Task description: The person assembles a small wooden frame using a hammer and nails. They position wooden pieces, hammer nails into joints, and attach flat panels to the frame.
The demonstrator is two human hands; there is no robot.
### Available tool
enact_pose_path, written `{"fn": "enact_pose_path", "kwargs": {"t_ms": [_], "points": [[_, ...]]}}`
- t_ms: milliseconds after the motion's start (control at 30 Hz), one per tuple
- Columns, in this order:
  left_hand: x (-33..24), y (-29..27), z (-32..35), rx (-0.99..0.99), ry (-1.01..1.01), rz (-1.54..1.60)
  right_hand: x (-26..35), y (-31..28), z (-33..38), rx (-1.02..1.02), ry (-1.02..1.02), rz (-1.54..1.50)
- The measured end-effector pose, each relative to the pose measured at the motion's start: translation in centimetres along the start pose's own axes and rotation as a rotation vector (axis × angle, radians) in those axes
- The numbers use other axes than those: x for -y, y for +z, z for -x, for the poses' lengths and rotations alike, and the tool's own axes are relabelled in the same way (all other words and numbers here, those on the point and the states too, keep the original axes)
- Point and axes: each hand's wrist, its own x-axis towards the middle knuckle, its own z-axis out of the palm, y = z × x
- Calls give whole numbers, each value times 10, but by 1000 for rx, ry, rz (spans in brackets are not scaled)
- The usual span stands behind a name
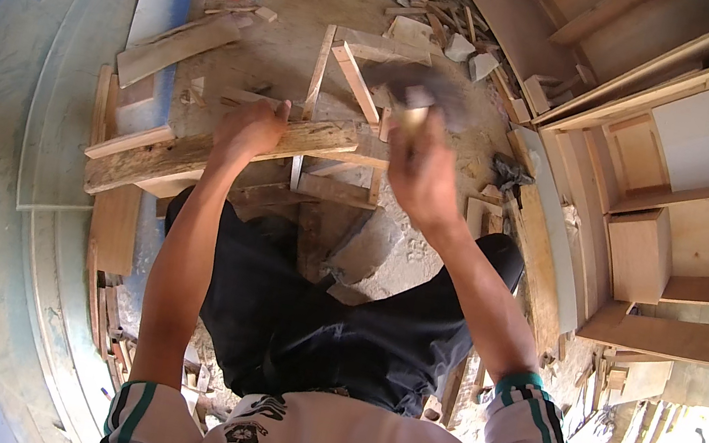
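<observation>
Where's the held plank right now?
In the head view, the plank lies left of centre under the left hand, its right end pointing toward the right hand.

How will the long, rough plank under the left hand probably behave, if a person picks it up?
The plank will probably stay stiff, since it looks straight and fairly thick. Its rough, worn surface suggests little slipping under the left hand. Being long, it may tip if lifted near only one end.
</observation>
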Motion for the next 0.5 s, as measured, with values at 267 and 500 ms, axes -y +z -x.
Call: {"fn": "enact_pose_path", "kwargs": {"t_ms": [267, 500], "points": [[12, 2, 6, 4, -14, -23, 45, -48, -30, 34, 94, -111], [-4, 2, 14, -37, -6, -33, -6, -6, 0, 201, 17, 255]]}}
